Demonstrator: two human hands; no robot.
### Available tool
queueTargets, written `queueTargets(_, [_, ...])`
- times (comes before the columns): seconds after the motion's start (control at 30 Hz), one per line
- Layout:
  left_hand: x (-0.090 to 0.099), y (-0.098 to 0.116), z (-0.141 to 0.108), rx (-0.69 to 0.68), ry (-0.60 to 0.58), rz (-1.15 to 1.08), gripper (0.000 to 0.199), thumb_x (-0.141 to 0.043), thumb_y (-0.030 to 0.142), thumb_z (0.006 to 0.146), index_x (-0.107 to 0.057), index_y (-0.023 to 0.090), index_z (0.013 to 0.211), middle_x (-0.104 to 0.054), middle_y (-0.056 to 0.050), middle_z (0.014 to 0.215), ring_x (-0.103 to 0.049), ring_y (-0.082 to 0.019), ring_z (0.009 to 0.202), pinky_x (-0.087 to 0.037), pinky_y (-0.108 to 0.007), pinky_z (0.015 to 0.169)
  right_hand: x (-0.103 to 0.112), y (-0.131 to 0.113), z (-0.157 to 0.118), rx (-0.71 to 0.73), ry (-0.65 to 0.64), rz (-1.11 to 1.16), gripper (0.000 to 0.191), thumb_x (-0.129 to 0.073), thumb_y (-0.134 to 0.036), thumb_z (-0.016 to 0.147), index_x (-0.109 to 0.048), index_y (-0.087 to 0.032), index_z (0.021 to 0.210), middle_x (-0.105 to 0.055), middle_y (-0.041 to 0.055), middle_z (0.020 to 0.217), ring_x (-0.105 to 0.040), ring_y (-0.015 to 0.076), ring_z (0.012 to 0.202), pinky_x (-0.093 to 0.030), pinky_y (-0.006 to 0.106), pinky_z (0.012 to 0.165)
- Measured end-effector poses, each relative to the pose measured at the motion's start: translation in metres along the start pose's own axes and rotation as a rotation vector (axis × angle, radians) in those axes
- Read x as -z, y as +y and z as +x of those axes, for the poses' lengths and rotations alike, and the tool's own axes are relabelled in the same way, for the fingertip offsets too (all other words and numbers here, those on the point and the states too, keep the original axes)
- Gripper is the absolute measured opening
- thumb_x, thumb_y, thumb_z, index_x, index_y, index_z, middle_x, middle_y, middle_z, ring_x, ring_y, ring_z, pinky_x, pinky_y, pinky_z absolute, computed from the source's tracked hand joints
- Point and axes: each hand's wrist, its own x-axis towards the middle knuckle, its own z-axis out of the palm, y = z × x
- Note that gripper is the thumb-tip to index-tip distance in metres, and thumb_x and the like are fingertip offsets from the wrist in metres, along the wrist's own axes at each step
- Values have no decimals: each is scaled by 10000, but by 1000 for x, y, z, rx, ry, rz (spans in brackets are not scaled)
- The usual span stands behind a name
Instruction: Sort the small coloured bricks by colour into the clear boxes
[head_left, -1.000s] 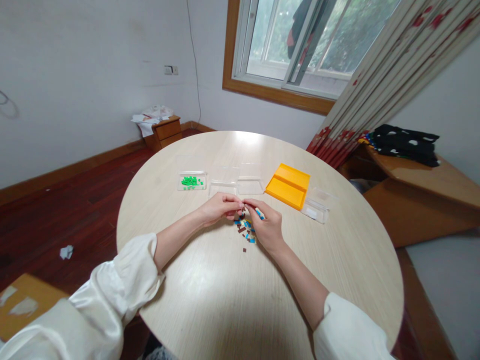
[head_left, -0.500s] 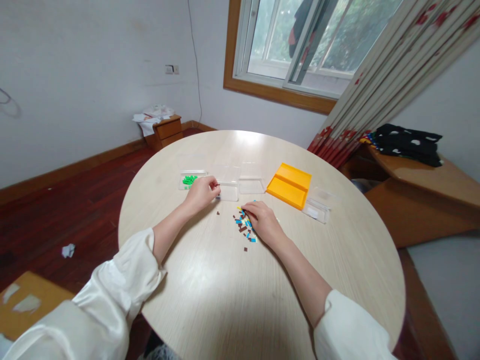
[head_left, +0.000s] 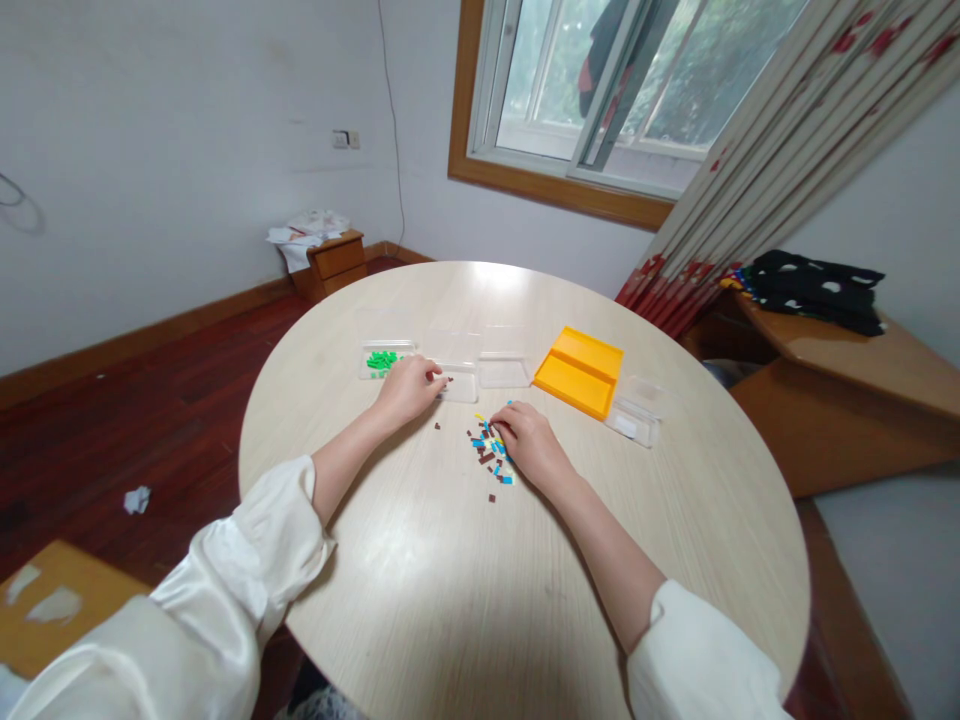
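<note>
Over the near left part of a clear box [head_left: 463, 388] is my left hand [head_left: 409, 388], its fingers pinched at a small brown piece [head_left: 450, 380]. My right hand [head_left: 529, 436] is at the right side of a loose pile of small brown, blue and yellow pieces [head_left: 487, 457]. Its thumb and forefinger are closed together; what they grip is too small to make out. Green pieces [head_left: 382, 361] lie in another clear box [head_left: 367, 373], left of my left hand. A lone brown piece [head_left: 492, 498] sits nearer me.
An open yellow case [head_left: 577, 370] lies right of a clear tray [head_left: 503, 371]. Farther right is a small clear box [head_left: 634, 422]. The round table [head_left: 420, 600] stands near a wooden side desk [head_left: 847, 400] with dark cloth [head_left: 817, 288].
My left hand has shifted slightly right over the clear box, and the brown piece shows at its fingertips. My right fingers have drawn back a little to the right.
</note>
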Motion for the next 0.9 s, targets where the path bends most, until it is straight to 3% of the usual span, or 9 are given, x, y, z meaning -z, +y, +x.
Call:
queueTargets(0.33, [-1, 6, -3, -61, 31, -60, 162, -559, 250, 793, -665, 141, 847, -662, -78, 835, -577, -211, 838, -408, -337, 817, 2, -4, -1, 1, -37, 20, 178, -494, -80, 836, -639, -173, 882, -624, 59, 823, -558, 166, 793, -443, 287, 728])
queueTargets(0.63, [-2, 9, -6, -144, 76, -139, 130, -548, 237, 802, -643, 148, 802, -646, -58, 793, -569, -182, 790, -409, -308, 779, 2, -2, 0, 37, -43, 32, 180, -504, -46, 811, -635, -169, 800, -612, 50, 790, -560, 157, 777, -445, 280, 713])
queueTargets(0.9, [-7, 20, -14, -250, -90, -286, 115, -566, 220, 788, -643, 152, 736, -635, -55, 758, -552, -172, 767, -407, -299, 746, 1, -2, -1, 30, -25, 23, 172, -482, -44, 818, -595, -168, 779, -588, 50, 770, -537, 166, 766, -439, 283, 697])
